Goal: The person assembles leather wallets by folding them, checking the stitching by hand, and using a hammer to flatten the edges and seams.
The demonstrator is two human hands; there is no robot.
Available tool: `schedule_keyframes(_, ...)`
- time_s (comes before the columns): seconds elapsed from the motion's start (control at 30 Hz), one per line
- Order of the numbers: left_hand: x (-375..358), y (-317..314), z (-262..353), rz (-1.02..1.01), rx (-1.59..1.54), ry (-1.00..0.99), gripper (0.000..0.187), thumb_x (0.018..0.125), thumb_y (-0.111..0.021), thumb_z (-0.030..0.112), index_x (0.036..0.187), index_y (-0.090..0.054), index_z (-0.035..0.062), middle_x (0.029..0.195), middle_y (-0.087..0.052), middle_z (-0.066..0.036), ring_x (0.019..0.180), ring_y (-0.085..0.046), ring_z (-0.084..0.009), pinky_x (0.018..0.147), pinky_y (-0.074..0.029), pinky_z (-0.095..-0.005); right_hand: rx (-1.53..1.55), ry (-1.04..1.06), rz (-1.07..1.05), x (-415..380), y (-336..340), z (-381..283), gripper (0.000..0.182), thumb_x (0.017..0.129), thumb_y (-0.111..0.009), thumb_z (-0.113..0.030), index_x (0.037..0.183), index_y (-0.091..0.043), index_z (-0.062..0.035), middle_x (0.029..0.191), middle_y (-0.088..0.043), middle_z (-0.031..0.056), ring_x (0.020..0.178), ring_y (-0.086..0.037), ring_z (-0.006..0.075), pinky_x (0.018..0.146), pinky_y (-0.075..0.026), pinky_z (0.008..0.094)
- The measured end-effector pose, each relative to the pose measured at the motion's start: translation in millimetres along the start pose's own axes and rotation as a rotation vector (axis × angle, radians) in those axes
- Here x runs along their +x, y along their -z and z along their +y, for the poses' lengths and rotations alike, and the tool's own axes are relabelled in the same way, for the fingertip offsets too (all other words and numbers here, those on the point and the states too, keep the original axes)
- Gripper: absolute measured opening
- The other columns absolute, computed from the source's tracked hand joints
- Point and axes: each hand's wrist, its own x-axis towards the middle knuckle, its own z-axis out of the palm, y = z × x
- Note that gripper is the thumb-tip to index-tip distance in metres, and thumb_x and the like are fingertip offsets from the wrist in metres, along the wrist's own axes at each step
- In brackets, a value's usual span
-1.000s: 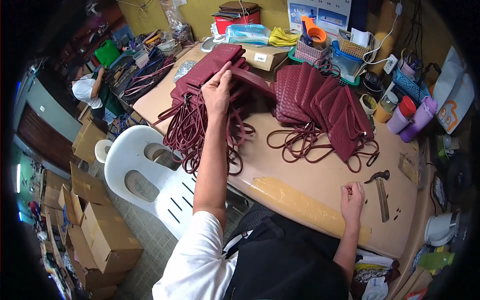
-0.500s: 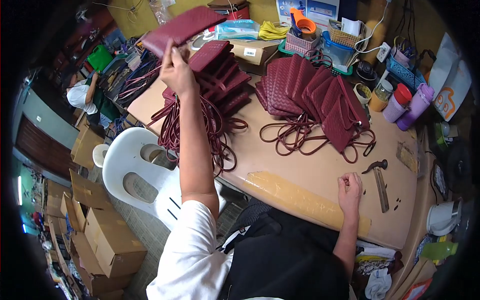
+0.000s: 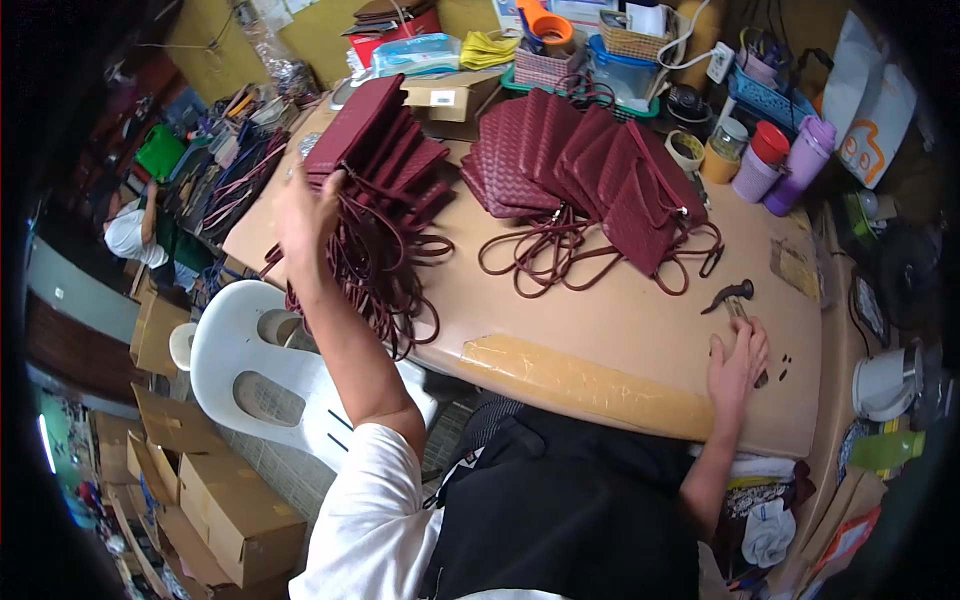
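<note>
My left hand (image 3: 306, 222), slightly blurred, is at the near left edge of a stack of maroon woven pouches (image 3: 410, 165). Its thumb and fingers are spread, and nothing shows between them. A smooth-faced maroon pouch (image 3: 356, 125) lies on top of that stack, with a tangle of thin straps (image 3: 385, 285) hanging toward the table edge. At the right, my right hand (image 3: 738, 362) has its fingers around the wooden handle of a hammer (image 3: 735, 294), whose dark head points away from me on the table. The palm hides part of the handle.
A second fan of maroon pouches (image 3: 580, 160) lies mid-table, straps toward me. Small dark pieces (image 3: 785, 366) are right of the hammer. Baskets, a tape roll (image 3: 685, 149) and a purple bottle (image 3: 803, 165) line the back. A white chair (image 3: 235, 345) stands left; a person (image 3: 130, 235) is beyond.
My left hand has let go of the pouch, now on the left stack, and drawn back toward me. My right hand has moved right onto the hammer handle. The view has shifted slightly.
</note>
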Motion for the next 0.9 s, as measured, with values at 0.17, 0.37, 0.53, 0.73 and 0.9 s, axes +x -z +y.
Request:
schedule_keyframes(0.17,-37,-19,103,0.144,-0.818,-0.38,0.032,0.085,-0.064,0.003,0.118,-0.062,0.0043,0.102,-0.066,-0.013,0.092,-0.064,-0.019,0.081,-0.05,-0.0305,-0.161,-0.109,-0.152,-4,-11,41,0.032,0.085,-0.061,-0.016,0.117,-0.056,-0.0193,0.126,-0.05,0.0118,0.12,-0.043,0.0326,0.101,-0.031,0.047)
schedule_keyframes(0.37,-139,-127,270,-0.391,-0.933,-0.822,0.015,0.077,-0.066,0.007,0.091,-0.07,0.0075,0.083,-0.061,-0.014,0.081,-0.062,-0.031,0.073,-0.051,-0.0395,-0.117,-0.156,-0.1,-4,-14,38,0.03,0.083,-0.063,-0.016,0.113,-0.059,-0.0191,0.124,-0.052,0.0085,0.119,-0.045,0.0293,0.101,-0.032,0.0449)
schedule_keyframes(0.53,-167,-174,340,-0.248,-0.397,-0.854,0.025,0.075,-0.069,0.018,0.099,-0.068,0.0108,0.1,-0.056,-0.009,0.104,-0.053,-0.0261,0.084,-0.042,-0.0385,-0.088,-0.164,-0.097,-1,-11,38,0.027,0.081,-0.064,-0.016,0.108,-0.062,-0.0185,0.121,-0.053,0.0084,0.116,-0.047,0.0295,0.099,-0.033,0.044)
schedule_keyframes(0.73,-123,-189,350,-0.201,-0.756,-0.736,0.013,0.078,-0.061,0.005,0.088,-0.066,0.0097,0.09,-0.056,-0.015,0.077,-0.06,-0.035,0.072,-0.049,-0.0438,-0.09,-0.122,0.009,0,-18,46,0.022,0.08,-0.065,-0.016,0.102,-0.063,-0.0142,0.117,-0.054,0.0098,0.111,-0.049,0.0302,0.095,-0.036,0.0434)
schedule_keyframes(0.9,-79,-54,295,-0.262,-1.231,-0.849,0.024,0.08,-0.06,0.0,0.102,-0.067,0.0041,0.084,-0.064,-0.013,0.079,-0.064,-0.0323,0.07,-0.05,-0.0372,0.278,-0.061,0.323,-3,-22,61,0.02,0.088,-0.061,-0.019,0.105,-0.061,-0.0091,0.108,-0.057,0.0105,0.098,-0.057,0.0278,0.082,-0.047,0.0357)
